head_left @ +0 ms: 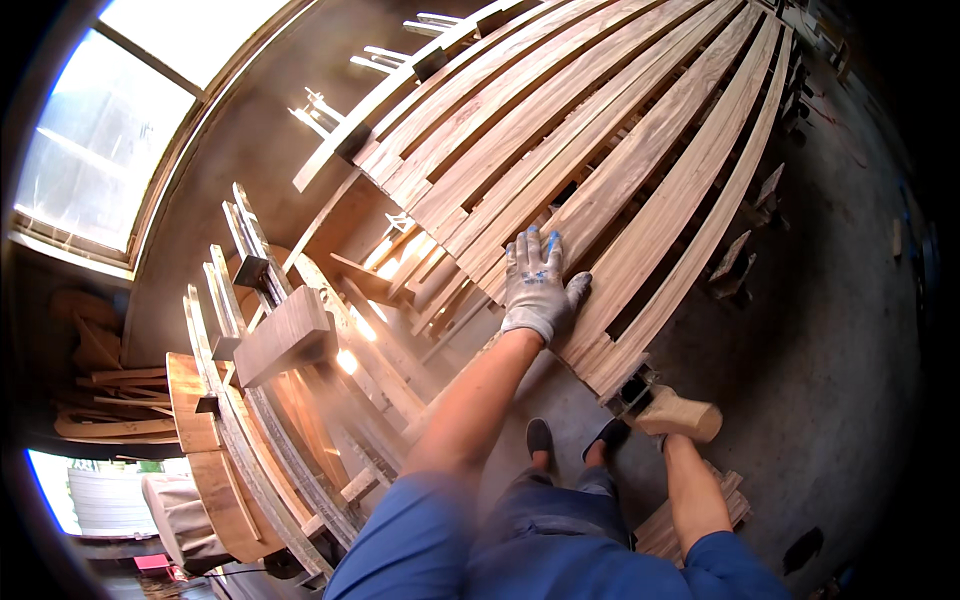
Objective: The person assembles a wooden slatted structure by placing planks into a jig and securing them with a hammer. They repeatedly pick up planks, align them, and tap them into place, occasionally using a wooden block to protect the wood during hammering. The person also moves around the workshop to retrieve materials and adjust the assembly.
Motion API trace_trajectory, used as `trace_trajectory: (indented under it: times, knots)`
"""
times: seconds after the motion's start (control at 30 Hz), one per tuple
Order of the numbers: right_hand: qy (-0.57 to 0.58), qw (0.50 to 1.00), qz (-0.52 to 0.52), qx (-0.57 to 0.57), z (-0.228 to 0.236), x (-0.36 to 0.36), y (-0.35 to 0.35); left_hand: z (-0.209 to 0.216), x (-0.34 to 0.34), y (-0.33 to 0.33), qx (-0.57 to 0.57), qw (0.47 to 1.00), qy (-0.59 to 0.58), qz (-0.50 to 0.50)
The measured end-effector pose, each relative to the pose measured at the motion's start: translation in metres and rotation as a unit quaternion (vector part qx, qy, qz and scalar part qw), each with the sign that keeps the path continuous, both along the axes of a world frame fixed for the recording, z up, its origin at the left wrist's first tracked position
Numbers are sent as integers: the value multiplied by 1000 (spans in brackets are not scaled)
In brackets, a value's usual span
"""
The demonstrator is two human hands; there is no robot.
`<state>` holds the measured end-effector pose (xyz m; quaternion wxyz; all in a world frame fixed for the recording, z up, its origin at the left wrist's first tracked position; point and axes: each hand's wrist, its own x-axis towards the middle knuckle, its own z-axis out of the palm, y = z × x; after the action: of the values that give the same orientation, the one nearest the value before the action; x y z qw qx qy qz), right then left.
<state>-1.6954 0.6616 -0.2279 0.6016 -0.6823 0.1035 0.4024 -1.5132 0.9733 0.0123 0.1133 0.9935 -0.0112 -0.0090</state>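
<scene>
Left hand (pixel 537 290), in a grey glove with blue marks at the fingertips: lying palm down on the near ends of the wooden planks (pixel 620 187). Fingers (pixel 533 253) extended and slightly parted, thumb out to the right; nothing gripped. Planks lie directly under these fingers and run ahead of them to the upper right, long curved strips with dark gaps between, drawing together at the far end.

Pale wooden block (pixel 682 415): to the right of the left fingers and closer to the person, just by the planks' near corner. Right hand (pixel 667 439) is at this block and mostly hidden by it; closure of its fingers cannot be told.

Left of the gloved fingers: long rails (pixel 238 435) with a brown block (pixel 280 340) among them. Farther left and ahead: window (pixel 110 130). Below the fingers, toward the person: dark shoes (pixel 540 436) on grey floor (pixel 830 250).
</scene>
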Motion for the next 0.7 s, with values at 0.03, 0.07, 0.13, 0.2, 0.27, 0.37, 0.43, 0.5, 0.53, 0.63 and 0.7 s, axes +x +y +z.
trace_trajectory:
  times: [0.03,0.07,0.13,0.2,0.27,0.37,0.43,0.5,0.53,0.63,0.7]
  knots:
    - [18,997,70,-3,-5,-27,9,1,2,-2,2,1000,0,-5]
    - [55,993,107,15,-9,-56,16,1,3,-5,3,1000,-3,-8]
    - [166,974,87,129,16,-100,36,-6,1,1,7,1000,-6,3]
    - [208,938,-5,276,95,-103,46,-8,0,3,10,1000,3,5]
    - [217,862,-109,445,208,-84,54,-6,2,3,7,1000,15,3]
    - [15,894,-214,394,279,-44,32,1,2,1,-1,1000,13,3]
    - [-100,944,-231,212,288,-3,-5,-2,0,1,-5,1000,2,2]
    - [-258,955,-125,-79,264,30,-20,-3,1,2,-7,1000,-3,4]
    - [-374,909,-52,-175,260,49,-23,-4,2,3,-7,1000,0,5]
    - [-397,898,9,-190,164,83,-55,-2,0,4,-1,1000,1,6]
    - [-311,917,85,-234,106,95,-66,-3,-1,4,2,1000,-5,8]
